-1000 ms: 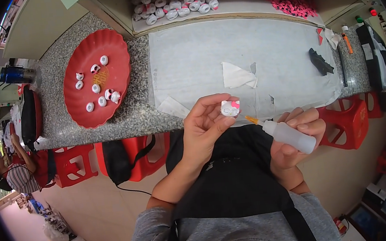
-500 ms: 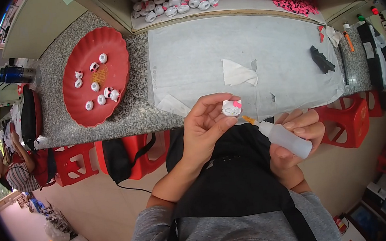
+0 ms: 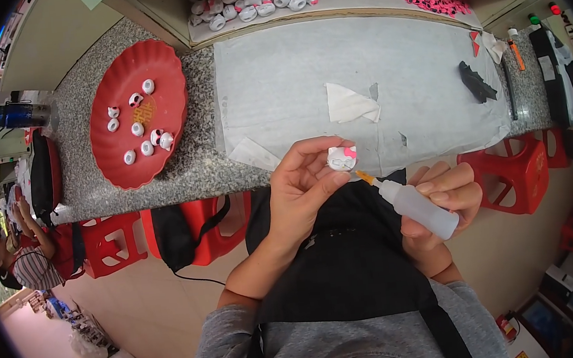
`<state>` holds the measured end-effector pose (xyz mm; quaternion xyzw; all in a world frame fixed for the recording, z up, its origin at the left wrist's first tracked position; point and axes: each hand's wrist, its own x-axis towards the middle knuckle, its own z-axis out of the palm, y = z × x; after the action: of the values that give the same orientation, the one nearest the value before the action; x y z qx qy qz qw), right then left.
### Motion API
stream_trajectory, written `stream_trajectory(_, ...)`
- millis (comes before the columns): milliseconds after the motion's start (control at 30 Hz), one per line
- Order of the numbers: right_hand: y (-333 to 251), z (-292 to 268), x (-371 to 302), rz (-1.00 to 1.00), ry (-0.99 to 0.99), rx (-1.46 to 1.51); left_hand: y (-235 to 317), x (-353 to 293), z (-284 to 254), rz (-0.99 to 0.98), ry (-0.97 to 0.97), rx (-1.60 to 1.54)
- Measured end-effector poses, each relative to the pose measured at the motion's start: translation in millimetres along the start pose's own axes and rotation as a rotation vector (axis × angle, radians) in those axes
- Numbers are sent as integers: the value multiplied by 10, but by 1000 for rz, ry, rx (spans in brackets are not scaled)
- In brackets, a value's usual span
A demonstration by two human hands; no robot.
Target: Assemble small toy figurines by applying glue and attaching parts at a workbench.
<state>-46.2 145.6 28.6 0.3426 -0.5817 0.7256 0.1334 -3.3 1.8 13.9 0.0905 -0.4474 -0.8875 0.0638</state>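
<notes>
Left hand (image 3: 301, 184): pinches white figurine head (image 3: 342, 160) between thumb and fingers. Right hand (image 3: 448, 198): grips translucent bottle (image 3: 422, 209) at the figurine head's four o'clock; orange tip (image 3: 366, 177) just beside it. White sheet (image 3: 277, 76): twelve o'clock. Red plate (image 3: 168, 111): ten o'clock.

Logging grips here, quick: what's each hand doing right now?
Left hand: closed, holding a small white piece with a pink patch.
Right hand: closed around a translucent bottle with an orange tip.
</notes>
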Motion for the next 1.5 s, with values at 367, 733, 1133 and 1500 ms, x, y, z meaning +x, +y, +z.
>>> stream_trajectory(367, -34, -38, 2, 0, 2, -63, -14, 4, -8, -9, 4, -10)
stream_trajectory(733, -23, -21, -10, 4, 1, -46, -20, 0, -2, -38, -15, -7)
stream_trajectory(1133, -18, -3, -4, 5, -9, -18, -21, -8, -9, -23, -34, 11)
stream_trajectory(1500, -8, 0, -8, 7, -17, -12, -56, -10, -32, 112, -63, 209)
